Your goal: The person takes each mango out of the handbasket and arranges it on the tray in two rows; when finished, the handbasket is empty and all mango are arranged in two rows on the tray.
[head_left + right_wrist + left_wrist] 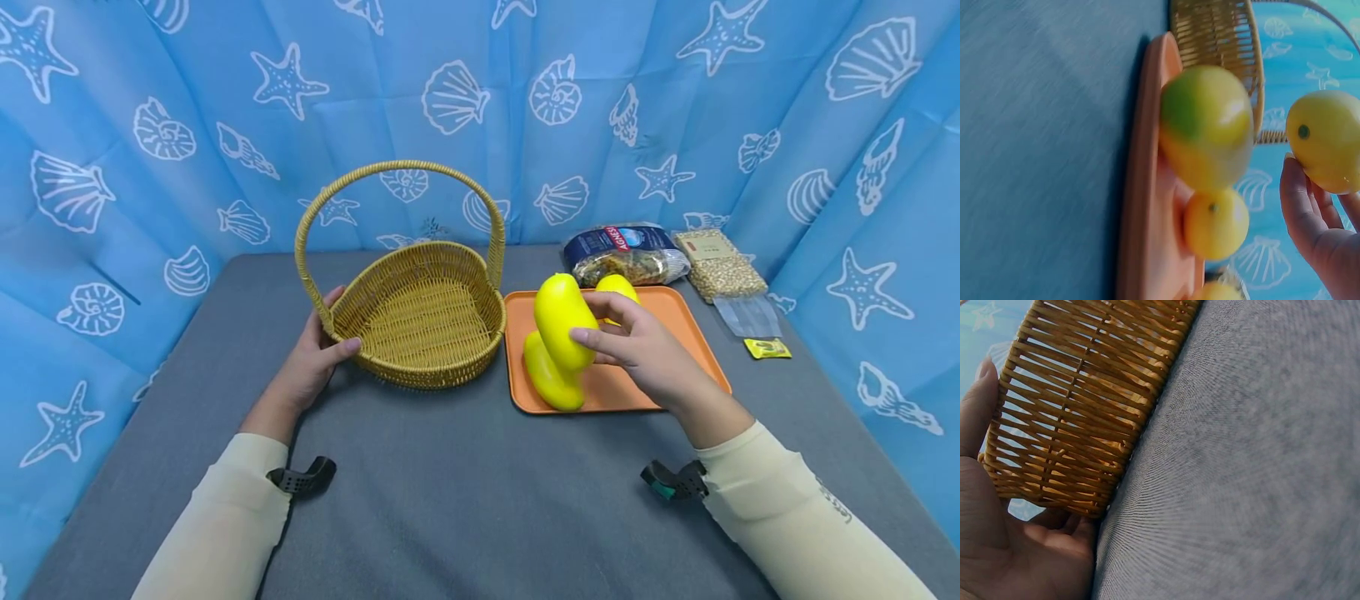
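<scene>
My left hand (311, 358) grips the left end of a wicker basket (427, 371), thumb over its rim and fingers around the outside near the handle's foot. The basket stands on the table with a tall arched handle, and its woven floor shows bare. My right hand (645, 342) holds a yellow mango (564, 321) between thumb and fingers, raised above the orange tray (682, 333). A second mango (1207, 125), yellow with a green patch, lies at the tray's left end. Behind it sit a smaller round yellow fruit (1216, 224) and another yellow fruit (1216, 292), partly cut off by the frame.
Behind the tray lies a blue AGNESI pasta bag (626, 252). To its right are a clear pack of pale beans or grains (720, 265) and a small yellow packet (767, 348). A blue shell-patterned curtain (450, 125) hangs along the back of the grey table (450, 500).
</scene>
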Available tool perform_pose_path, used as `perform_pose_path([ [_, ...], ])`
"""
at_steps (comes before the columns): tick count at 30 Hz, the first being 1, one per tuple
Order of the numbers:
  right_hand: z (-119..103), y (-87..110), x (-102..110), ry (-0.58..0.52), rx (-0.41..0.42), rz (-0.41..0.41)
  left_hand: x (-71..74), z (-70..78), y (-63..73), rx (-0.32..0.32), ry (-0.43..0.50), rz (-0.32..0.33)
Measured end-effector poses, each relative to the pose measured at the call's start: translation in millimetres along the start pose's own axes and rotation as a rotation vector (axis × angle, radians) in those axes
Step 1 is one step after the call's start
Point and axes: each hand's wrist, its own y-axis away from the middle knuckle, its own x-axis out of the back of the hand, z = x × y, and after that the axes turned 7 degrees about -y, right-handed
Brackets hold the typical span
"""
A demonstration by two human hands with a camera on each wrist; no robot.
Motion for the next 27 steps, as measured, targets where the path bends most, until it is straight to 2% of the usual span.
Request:
perform_pose_path([
  [14, 25.5, 22.6, 37.4, -0.014, -0.073, 0.061, 0.6, 0.7, 0.7, 0.0, 0.001, -0.005],
  [21, 40.2, 28.8, 51.2, 0.035, -0.175, 0.073, -0.5, 2.8, 0.5, 0.015, -0.014, -0.001],
  [27, 44.4, 28.1, 58.1, 0.075, -0.258, 0.061, -2.0, 5.2, 1.2, 0.013, 0.002, -0.001],
])
